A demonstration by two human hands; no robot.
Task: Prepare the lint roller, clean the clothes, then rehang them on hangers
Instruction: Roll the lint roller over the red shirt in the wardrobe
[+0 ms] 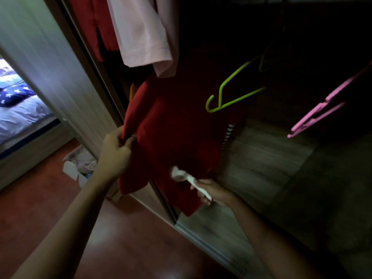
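Left hand: the left hand [116,148] pinched a fold at the left edge of the red garment [171,141], pulling the cloth taut in front of the open wardrobe.
Right hand: the right hand [213,193] was clenched around the white handle of the lint roller [181,175], whose head lay against the lower part of the red cloth.
Red garment: it hung down between the two hands, its lower hem near the wardrobe's sliding-door track; whether it sat on a hanger could not be told, since its top was lost in shadow.
Hangers: a green hanger [231,91] hung bare just right of the garment, and a pink hanger [320,111] hung bare further right, well apart from it.
Other clothes: a pale pink shirt [141,33] hung above the red garment.
Done, as I judged: the roller looked ready for use, since it was already on the fabric.
In hand: cleaning the red garment, apparently its lower area.
Left: the rest of that cloth, possibly other pieces, then rehanging, probably on the bare hangers.
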